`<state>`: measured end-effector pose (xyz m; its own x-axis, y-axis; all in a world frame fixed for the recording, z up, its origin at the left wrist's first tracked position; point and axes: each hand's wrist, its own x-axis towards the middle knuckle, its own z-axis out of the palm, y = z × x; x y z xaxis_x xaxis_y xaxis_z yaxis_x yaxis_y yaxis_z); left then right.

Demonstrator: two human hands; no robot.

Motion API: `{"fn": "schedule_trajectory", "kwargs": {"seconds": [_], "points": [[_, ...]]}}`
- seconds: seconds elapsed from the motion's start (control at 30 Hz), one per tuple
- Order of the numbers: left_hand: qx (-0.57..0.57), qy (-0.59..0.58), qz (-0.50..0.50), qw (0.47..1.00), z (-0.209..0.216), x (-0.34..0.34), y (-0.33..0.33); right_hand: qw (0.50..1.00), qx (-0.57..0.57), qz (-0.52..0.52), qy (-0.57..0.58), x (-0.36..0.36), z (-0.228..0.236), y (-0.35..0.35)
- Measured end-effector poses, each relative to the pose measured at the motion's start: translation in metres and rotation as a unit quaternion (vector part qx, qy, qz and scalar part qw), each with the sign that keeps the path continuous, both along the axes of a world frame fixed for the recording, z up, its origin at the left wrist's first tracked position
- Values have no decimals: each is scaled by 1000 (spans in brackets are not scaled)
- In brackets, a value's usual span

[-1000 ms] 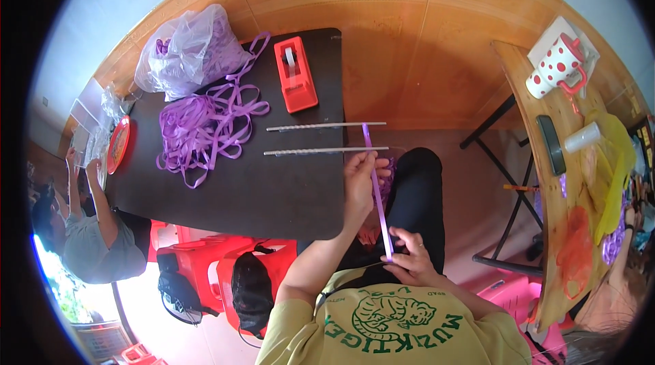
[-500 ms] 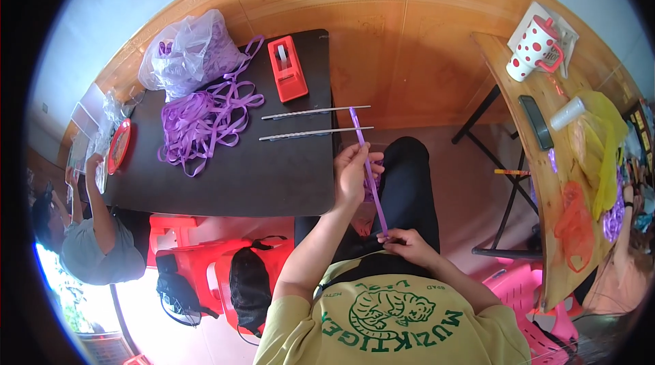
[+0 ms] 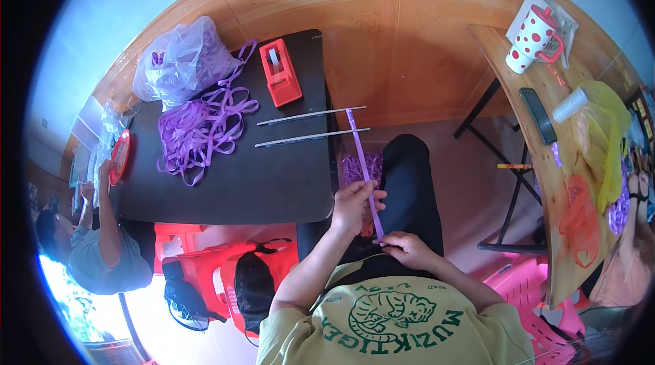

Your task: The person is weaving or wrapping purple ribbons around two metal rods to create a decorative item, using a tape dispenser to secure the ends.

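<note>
A purple ribbon [image 3: 360,153] runs down from the outer end of the far one of two thin metal rods, crossing the near rod's end. The far rod [image 3: 300,117] and near rod [image 3: 300,138] lie side by side, sticking out past the dark table's right edge. My left hand [image 3: 355,207] is closed around the ribbon's lower half. My right hand [image 3: 411,251] pinches its lower end above my lap. Behind my left hand, a container of purple pieces [image 3: 361,166] is partly hidden. A loose heap of purple ribbon [image 3: 198,129] lies on the table.
The dark table [image 3: 225,194] also bears a bag of purple ribbon [image 3: 184,61], a red tape dispenser [image 3: 280,73] and a red plate [image 3: 120,155]. On the right, a wooden table [image 3: 495,51] holds a dotted tumbler [image 3: 532,41] and phone [image 3: 537,115]. People sit at both sides.
My left hand has slid down the ribbon, closer to my right hand, uncovering more of the purple pieces. My right hand has hardly moved.
</note>
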<state>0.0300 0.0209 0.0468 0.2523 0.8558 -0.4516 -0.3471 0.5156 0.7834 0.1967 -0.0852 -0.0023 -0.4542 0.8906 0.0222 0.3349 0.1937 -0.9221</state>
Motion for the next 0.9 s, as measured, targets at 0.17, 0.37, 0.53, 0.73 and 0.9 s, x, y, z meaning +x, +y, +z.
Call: {"fn": "schedule_trajectory", "kwargs": {"seconds": [0.17, 0.37, 0.53, 0.73, 0.9], "points": [[4, 4, -36, 999, -3, -9, -6, 997, 20, 12, -76, 1, 14, -1], [78, 0, -25, 997, 4, -4, -3, 997, 4, 19, -73, 4, 4, -1], [91, 4, 46, 995, 6, 3, 5, 998, 2, 0, -65, 5, 4, -2], [169, 57, 137, 974, -7, 20, 40, 998, 4, -5, -55, 7, 0, 0], [147, -78, 200, 966, -1, 28, 74, 1000, -16, -3, 14, 8, 8, 1]]}}
